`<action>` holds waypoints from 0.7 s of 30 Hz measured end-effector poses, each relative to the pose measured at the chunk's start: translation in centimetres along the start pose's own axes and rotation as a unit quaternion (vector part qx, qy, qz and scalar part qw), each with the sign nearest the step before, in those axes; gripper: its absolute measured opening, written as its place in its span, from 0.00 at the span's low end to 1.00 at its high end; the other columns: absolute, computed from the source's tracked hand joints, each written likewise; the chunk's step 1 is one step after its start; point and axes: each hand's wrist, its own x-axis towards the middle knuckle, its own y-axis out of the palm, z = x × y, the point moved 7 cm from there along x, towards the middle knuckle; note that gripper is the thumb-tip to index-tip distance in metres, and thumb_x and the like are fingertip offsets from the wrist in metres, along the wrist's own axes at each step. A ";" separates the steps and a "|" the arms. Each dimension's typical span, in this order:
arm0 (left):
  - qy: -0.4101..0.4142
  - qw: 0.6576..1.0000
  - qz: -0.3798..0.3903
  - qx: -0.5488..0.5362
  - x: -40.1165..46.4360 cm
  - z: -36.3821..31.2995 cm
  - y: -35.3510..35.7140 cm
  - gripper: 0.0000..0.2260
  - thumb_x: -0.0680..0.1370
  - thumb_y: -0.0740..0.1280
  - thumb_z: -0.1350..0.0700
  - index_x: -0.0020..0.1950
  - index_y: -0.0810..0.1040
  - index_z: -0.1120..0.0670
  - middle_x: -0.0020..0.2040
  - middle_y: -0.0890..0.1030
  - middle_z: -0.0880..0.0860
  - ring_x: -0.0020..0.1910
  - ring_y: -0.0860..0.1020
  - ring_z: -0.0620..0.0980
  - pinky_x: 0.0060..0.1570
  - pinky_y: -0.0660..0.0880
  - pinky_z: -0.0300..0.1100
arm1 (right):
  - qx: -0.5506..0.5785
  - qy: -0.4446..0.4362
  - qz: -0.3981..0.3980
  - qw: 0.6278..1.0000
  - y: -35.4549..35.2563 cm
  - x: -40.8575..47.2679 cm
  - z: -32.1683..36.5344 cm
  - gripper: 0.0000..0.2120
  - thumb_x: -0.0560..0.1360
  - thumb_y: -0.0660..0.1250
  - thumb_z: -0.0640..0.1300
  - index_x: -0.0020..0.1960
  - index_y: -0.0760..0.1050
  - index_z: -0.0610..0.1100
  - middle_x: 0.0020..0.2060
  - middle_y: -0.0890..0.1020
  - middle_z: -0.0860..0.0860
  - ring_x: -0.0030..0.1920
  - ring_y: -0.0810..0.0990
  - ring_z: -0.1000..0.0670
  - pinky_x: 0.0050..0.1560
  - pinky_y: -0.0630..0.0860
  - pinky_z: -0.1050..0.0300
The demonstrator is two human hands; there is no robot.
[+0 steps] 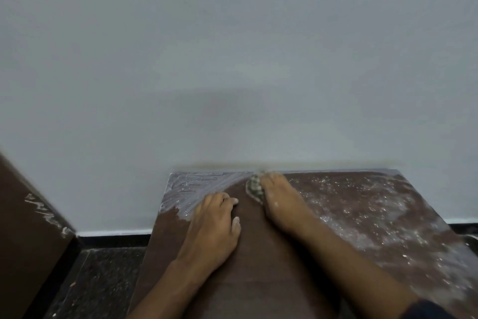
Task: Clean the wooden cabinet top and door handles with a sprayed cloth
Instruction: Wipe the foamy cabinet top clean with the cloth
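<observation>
a pale wall [232,60] is standing behind the brown cabinet top [258,267], whose middle strip is looking wiped while white dust is covering its right side and far left corner. the right hand [278,202] is pressing a checked cloth [254,188] at the back edge; the left hand [212,225] is lying flat, grasping nothing. the handles are lying out of view.
</observation>
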 end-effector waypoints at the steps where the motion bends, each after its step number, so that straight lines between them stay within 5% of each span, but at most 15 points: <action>1: 0.003 1.000 0.001 0.000 -0.1 0.0 0.1 0.18 0.77 0.63 0.48 0.66 0.73 0.50 0.60 0.72 0.45 0.62 0.68 0.45 0.64 0.67 0.43 | -0.010 0.035 -0.008 0.999 -0.4 1.3 -1.2 0.27 0.78 0.46 0.49 0.70 0.69 0.38 0.64 0.74 0.40 0.65 0.71 0.40 0.69 0.67 0.49; 4: -0.002 1.000 -0.004 0.003 0.0 0.2 0.1 0.18 0.77 0.63 0.48 0.66 0.73 0.49 0.60 0.72 0.44 0.61 0.69 0.44 0.64 0.68 0.42 | -0.031 0.049 -0.016 0.998 0.4 2.5 0.2 0.25 0.77 0.49 0.47 0.66 0.73 0.36 0.58 0.76 0.39 0.58 0.74 0.38 0.64 0.71 0.45; 9: -0.007 1.000 -0.014 0.001 0.3 0.4 0.0 0.16 0.76 0.64 0.49 0.62 0.75 0.50 0.57 0.74 0.45 0.59 0.71 0.47 0.61 0.71 0.45 | 0.002 -0.082 -0.012 0.997 1.1 0.2 3.6 0.19 0.80 0.61 0.43 0.69 0.71 0.39 0.63 0.76 0.43 0.64 0.71 0.43 0.70 0.67 0.50; 14: -0.007 1.000 -0.018 -0.003 -0.6 0.8 -0.9 0.16 0.77 0.62 0.48 0.63 0.74 0.49 0.57 0.73 0.44 0.59 0.70 0.45 0.61 0.70 0.42 | -0.027 0.035 -0.023 0.999 0.8 2.3 0.5 0.23 0.78 0.52 0.44 0.69 0.71 0.36 0.62 0.76 0.39 0.62 0.74 0.38 0.70 0.68 0.45; 18: -0.021 0.999 -0.035 -0.022 -1.2 1.1 -1.9 0.10 0.75 0.62 0.49 0.54 0.76 0.49 0.52 0.74 0.45 0.54 0.71 0.46 0.57 0.72 0.45 | 0.023 -0.099 -0.014 0.995 1.8 -1.1 5.9 0.19 0.81 0.55 0.47 0.66 0.73 0.38 0.60 0.77 0.44 0.61 0.74 0.44 0.72 0.66 0.46; 21: -0.036 0.997 -0.049 -0.040 -2.2 1.8 -3.0 0.04 0.74 0.62 0.49 0.46 0.74 0.46 0.46 0.73 0.42 0.50 0.71 0.44 0.54 0.71 0.43 | 0.036 -0.153 0.001 0.988 1.4 -4.1 6.6 0.20 0.82 0.59 0.46 0.71 0.70 0.40 0.69 0.74 0.45 0.72 0.69 0.47 0.77 0.61 0.50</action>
